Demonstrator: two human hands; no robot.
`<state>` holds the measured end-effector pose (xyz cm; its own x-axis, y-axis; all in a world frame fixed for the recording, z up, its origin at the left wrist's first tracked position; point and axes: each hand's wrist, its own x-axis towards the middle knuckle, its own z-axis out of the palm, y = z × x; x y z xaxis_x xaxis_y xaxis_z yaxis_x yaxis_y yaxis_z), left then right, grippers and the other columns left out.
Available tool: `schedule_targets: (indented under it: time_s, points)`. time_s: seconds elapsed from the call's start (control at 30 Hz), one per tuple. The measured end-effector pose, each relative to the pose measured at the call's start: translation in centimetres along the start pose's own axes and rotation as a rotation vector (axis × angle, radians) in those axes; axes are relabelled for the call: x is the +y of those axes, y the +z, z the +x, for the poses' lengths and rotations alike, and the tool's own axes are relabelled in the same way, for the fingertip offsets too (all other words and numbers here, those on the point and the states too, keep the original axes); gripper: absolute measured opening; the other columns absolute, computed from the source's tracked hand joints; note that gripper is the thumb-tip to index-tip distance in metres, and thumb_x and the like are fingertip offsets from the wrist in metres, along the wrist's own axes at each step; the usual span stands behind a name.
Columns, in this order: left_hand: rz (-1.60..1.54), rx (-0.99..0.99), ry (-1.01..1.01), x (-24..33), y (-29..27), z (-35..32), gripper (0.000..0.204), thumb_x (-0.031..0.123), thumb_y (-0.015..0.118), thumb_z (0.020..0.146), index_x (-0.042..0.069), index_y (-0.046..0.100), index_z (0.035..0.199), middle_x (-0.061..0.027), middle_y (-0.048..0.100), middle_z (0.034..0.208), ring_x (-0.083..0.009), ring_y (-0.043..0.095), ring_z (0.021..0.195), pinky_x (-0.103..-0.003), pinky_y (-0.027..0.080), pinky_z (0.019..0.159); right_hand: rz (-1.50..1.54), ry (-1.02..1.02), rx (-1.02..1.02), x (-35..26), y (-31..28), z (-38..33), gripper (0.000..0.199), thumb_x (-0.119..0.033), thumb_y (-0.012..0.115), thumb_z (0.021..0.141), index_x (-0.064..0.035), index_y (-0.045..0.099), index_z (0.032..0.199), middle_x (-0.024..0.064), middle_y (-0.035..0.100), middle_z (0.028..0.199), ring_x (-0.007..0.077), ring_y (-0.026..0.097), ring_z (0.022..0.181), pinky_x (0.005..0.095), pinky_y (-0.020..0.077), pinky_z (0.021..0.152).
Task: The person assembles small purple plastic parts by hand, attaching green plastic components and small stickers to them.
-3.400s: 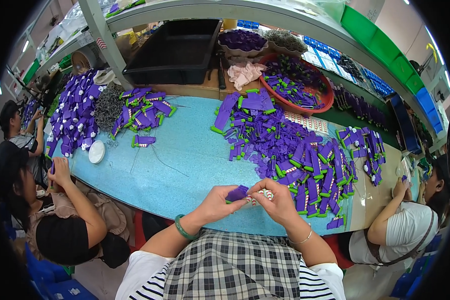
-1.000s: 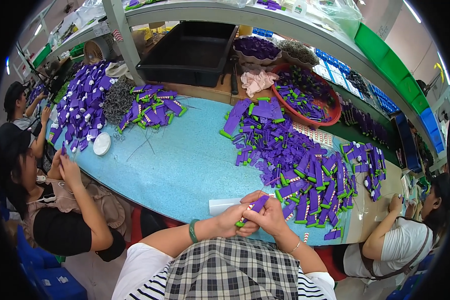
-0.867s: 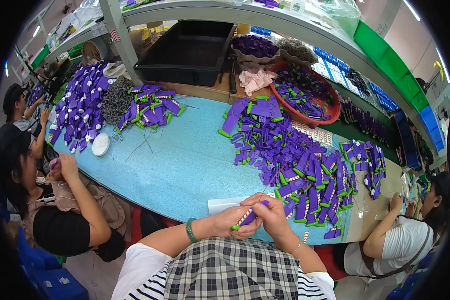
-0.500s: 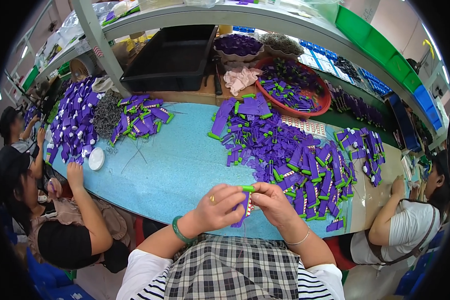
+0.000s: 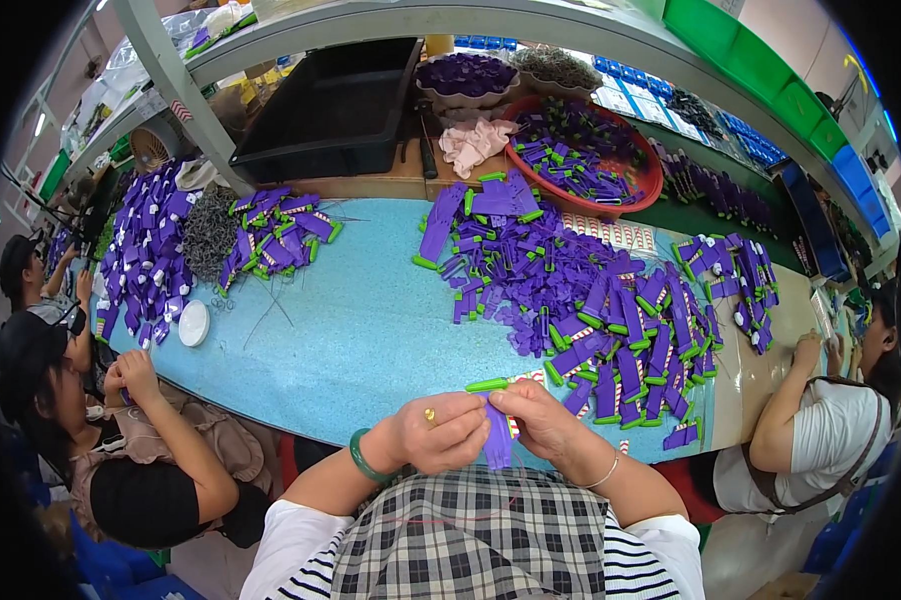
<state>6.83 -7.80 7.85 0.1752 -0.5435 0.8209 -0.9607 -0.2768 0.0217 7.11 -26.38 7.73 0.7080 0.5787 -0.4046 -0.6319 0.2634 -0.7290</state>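
Close to my body, just past the table's near edge, a flat purple plastic piece with a green end (image 5: pixel 498 446) is gripped between my two hands. My left hand (image 5: pixel 439 432) has its fingers curled and pinches the piece from the left. On the other side my right hand (image 5: pixel 539 415) is closed on it with thumb and forefinger. The green end sticks out above the fingertips, and a red-and-white striped bit shows beside my right fingers. A thin reddish strand (image 5: pixel 463 519) loops over the checked apron below. My fingers hide part of the piece.
Purple-and-green pieces (image 5: pixel 631 345) are heaped to the right. Farther left lie wire parts (image 5: pixel 209 235) and more purple pieces (image 5: pixel 151 250), near a white round lid (image 5: pixel 195 323). A red basket (image 5: pixel 659 185) and black tray (image 5: pixel 321 150) stand behind. Co-workers sit on both sides.
The purple piece has turned in my hands, its green end now pointing left and its broad purple face showing. My fingers have shifted their grip. The co-worker at left has drawn both hands together.
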Motion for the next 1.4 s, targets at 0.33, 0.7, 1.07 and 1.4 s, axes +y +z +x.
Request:
schedule_targets:
  time_s: [0.33, 0.7, 1.07, 1.4]
  points:
    - [-0.122, 0.081, -0.407, 0.0, 2.2, -0.9, 0.015, -0.004, 0.066, 0.065, 0.0, 0.059, 0.078, -0.0096, 0.057, 0.076, -0.0238, 0.061, 0.071, -0.03, 0.051, 0.055, -0.504, -0.398, -0.072, 0.1, -3.8, -2.0, 0.011, -0.012, 0.061, 0.084, -0.0017, 0.059, 0.081, 0.0053, 0.061, 0.079, 0.0129, 0.057, 0.076, 0.0267, 0.046, 0.068]
    - [0.24, -0.463, -0.485, -9.2, 2.4, -2.5, 0.018, 0.009, 0.057, 0.073, 0.006, 0.057, 0.09, -0.0111, 0.055, 0.103, -0.027, 0.056, 0.097, -0.036, 0.049, 0.074, -0.152, -0.527, 0.233, 1.2, -5.3, -0.5, 0.02, 0.004, 0.051, 0.086, -0.0003, 0.052, 0.106, 0.0016, 0.054, 0.093, 0.0117, 0.058, 0.085, 0.0326, 0.0571, 0.076]
    - [0.026, -0.29, -0.665, -8.6, 2.5, -3.1, 0.013, 0.008, 0.059, 0.078, 0.005, 0.052, 0.088, -0.0129, 0.058, 0.093, -0.0316, 0.057, 0.094, -0.039, 0.048, 0.075, -0.304, -0.542, 0.034, -0.1, -3.7, -0.3, 0.028, 0.002, 0.06, 0.079, 0.0028, 0.059, 0.107, 0.0095, 0.044, 0.113, 0.0182, 0.051, 0.1, 0.0316, 0.0566, 0.075]
    - [-1.594, 0.055, -1.544, -0.1, 0.6, -1.4, 0.02, 0.007, 0.058, 0.088, 0.005, 0.047, 0.105, -0.0078, 0.062, 0.08, -0.0133, 0.06, 0.063, -0.023, 0.048, 0.053, -0.032, -0.432, -0.098, 2.0, -2.6, 1.4, 0.023, -0.003, 0.062, 0.083, -0.0017, 0.061, 0.106, 0.0069, 0.057, 0.103, 0.0168, 0.056, 0.096, 0.0299, 0.0511, 0.078]
